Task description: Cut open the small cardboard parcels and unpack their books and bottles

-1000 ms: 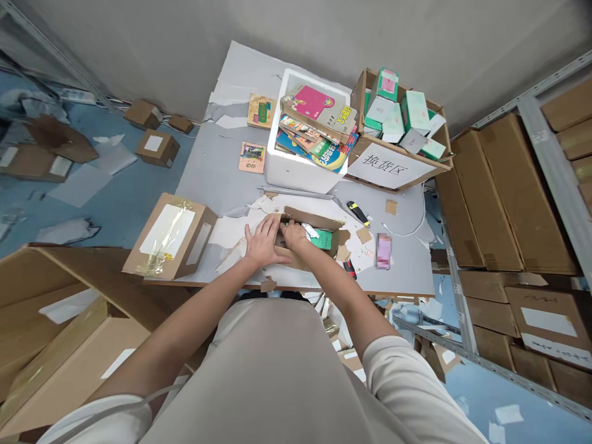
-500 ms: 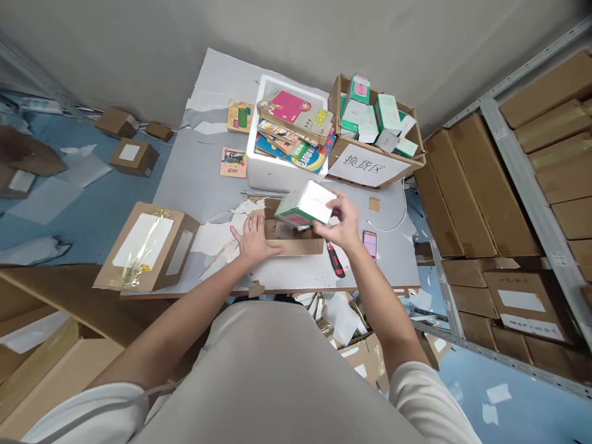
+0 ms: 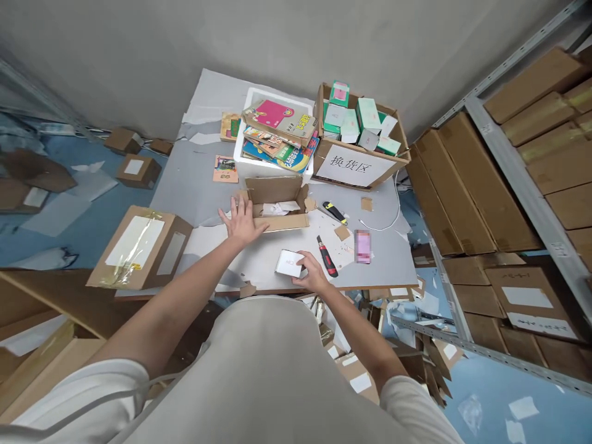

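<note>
My right hand [image 3: 312,273] grips a small white-topped box [image 3: 289,264] by its right side, near the front edge of the table. The box's lower sides are mostly hidden from above. My left hand [image 3: 243,222] has its fingers spread over the left end of an open cardboard box [image 3: 287,222], with the thumb along its front wall. White paper [image 3: 280,208] lies inside that cardboard box. A red-and-black utility knife [image 3: 327,257] rests on the table to the right of my right hand.
Behind stand a white foam box [image 3: 266,168] of books and a carton [image 3: 388,174] of green-and-white boxes. A yellow-and-black cutter [image 3: 335,213] and a phone [image 3: 363,246] lie at the right. A taped carton [image 3: 139,250] sits at the left edge. Shelving [image 3: 509,185] flanks the table.
My right hand has carried the small box from above the open cardboard box toward the table's front edge. The cardboard box's interior and the yellow-and-black cutter now show. My left hand stays on the cardboard box.
</note>
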`<state>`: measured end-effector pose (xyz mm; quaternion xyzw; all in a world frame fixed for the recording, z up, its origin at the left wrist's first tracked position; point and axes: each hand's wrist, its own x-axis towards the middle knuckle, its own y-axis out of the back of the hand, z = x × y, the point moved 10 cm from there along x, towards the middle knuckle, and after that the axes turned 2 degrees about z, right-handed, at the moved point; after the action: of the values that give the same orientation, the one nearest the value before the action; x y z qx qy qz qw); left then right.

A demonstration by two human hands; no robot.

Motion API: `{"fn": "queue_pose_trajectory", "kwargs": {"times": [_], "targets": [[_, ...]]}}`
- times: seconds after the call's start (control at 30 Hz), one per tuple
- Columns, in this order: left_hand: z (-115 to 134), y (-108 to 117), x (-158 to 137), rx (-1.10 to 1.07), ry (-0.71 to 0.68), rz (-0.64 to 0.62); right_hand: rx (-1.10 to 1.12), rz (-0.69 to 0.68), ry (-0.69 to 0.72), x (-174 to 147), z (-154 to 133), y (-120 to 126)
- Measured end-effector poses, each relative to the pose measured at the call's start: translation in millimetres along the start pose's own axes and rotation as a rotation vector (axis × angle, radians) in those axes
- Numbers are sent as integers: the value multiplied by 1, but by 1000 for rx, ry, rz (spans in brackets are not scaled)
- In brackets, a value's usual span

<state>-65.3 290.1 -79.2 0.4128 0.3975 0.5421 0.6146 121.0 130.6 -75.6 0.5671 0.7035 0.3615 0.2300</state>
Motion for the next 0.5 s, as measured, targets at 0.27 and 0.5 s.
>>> {"fn": "queue_pose_trajectory", "kwargs": {"times": [0.27, 0.5], "targets": [[40, -28, -120, -319, -378, -101, 157, -140, 74, 17, 13, -9], [53, -75, -104, -337, -288, -286, 24, -269, 2, 30, 7, -3]]}}
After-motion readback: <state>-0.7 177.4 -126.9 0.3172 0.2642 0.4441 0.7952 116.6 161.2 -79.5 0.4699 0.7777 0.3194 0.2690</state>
